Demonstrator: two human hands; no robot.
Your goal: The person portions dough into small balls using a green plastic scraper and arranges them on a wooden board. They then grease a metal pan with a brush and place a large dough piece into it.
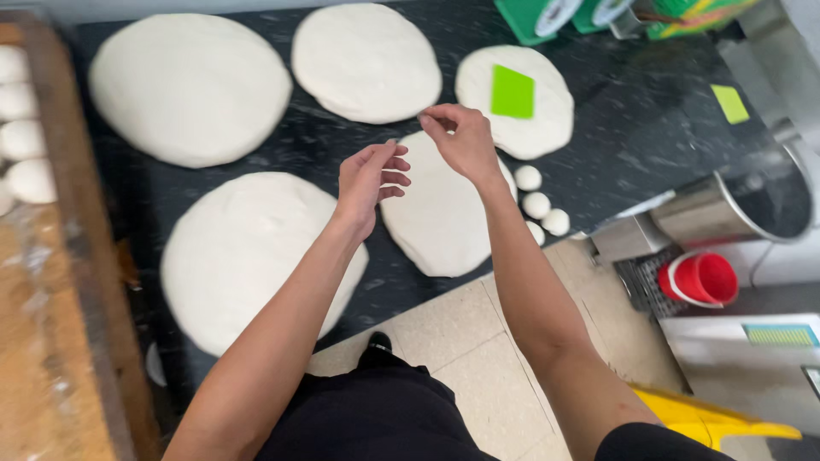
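Both forearms reach out from the near edge of the view, over a black apron and a pale tiled floor [478,341], toward a dark marble counter [649,128]. Left hand [369,177] hovers above the counter with its fingers loosely curled and apart, holding nothing that can be seen. Right hand [461,137] is pinched, thumb and forefinger drawn together just over the far edge of the middle dough round [436,230]; whether it grips a bit of that edge or only touches it cannot be told.

That flattened dough round lies near the counter's front edge, under and between the two hands. Left of it sits a larger near dough round [239,256]. Farther back lie a big far-left round [190,87], a far-middle round [366,60], and a smaller far-right round [521,102] with a green plastic scraper [512,91] lying on it. Three small dough balls [538,203] sit just right of the middle round. More dough balls [21,128] rest on a wooden board [51,341] at the left. At the right stand a steel pot [752,205] and a red bucket [702,279].

By the look of it, the hands are at the shaping stage, working this round's rim. A fair grip on the thin edge with both hands, gentle enough not to tear it, seems called for.
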